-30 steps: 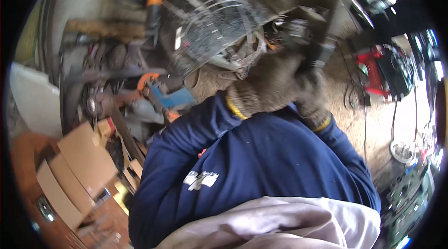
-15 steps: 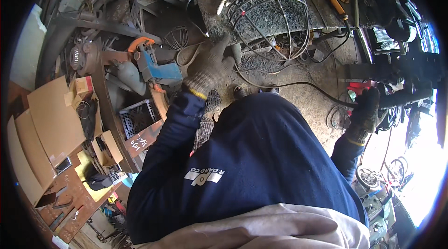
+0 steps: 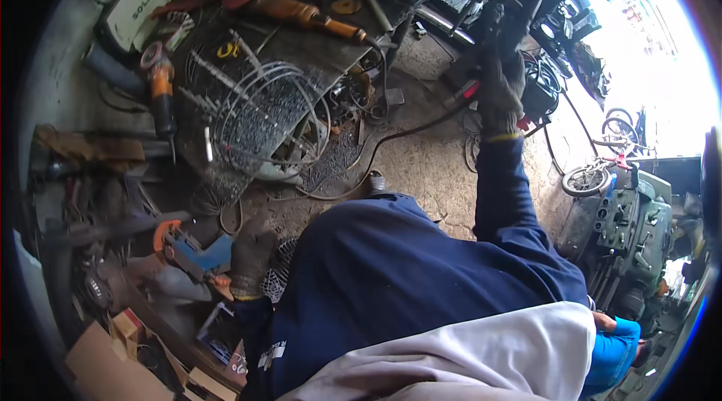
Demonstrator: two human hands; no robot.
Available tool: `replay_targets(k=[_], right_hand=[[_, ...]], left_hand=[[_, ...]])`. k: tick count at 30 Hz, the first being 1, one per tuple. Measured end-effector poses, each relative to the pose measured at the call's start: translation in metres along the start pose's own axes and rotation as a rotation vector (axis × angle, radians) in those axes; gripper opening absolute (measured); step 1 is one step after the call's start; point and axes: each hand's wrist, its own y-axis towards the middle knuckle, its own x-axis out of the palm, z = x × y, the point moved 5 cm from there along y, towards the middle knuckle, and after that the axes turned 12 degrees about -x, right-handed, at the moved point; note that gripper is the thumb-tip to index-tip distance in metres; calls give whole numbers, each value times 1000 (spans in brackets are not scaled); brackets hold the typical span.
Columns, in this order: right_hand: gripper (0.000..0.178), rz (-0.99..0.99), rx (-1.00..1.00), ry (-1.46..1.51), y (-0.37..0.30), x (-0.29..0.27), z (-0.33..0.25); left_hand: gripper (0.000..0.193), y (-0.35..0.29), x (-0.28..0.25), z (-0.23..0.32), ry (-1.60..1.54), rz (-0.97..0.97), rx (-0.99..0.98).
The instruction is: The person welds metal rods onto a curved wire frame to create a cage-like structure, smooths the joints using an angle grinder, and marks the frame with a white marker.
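My right hand (image 3: 502, 89), in a grey-brown knit glove, stretches far forward to the right. Its fingers appear closed around part of a dark object (image 3: 519, 21), too shadowed to name. Close by its wrist are a small red piece (image 3: 470, 90) and the end of a dark cable (image 3: 421, 130) that runs over the floor. Low on the left hangs my left hand (image 3: 252, 251), also gloved. It is near the blue and orange clamp-like tool (image 3: 203, 251), with a gap between them. Blur and shadow hide how its fingers are set.
A metal bench (image 3: 263, 111) bears coiled wire (image 3: 320, 127), an orange angle grinder (image 3: 286, 6) and another grinder (image 3: 159, 85). Cardboard boxes (image 3: 113, 363) stand at lower left. At right are a green machine (image 3: 632, 220), a bicycle (image 3: 587, 179) and another person's blue sleeve (image 3: 613, 348).
The view has swung to the right, so the bench now lies further left. My right arm reaches further forward. My left hand has dropped back from the bench corner to my side.
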Motion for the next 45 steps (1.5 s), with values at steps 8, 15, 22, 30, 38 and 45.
replay_targets(k=[8, 15, 22, 30, 38, 45], right_hand=[[42, 73, -637, -914, 169, 16, 112], [55, 62, -507, -891, 198, 73, 158], [70, 178, -258, -916, 201, 67, 186], [93, 10, -121, -925, 168, 76, 173], [84, 40, -230, -909, 124, 81, 153], [59, -699, -505, -324, 24, 193, 130]], left_hand=[[43, 85, 36, -133, 864, 214, 389], [35, 43, 95, -146, 1021, 76, 234], [53, 13, 111, -144, 366, 214, -238], [58, 24, 116, -147, 167, 217, -389], [45, 11, 118, -164, 344, 193, -333], [19, 24, 145, -221, 911, 158, 81]])
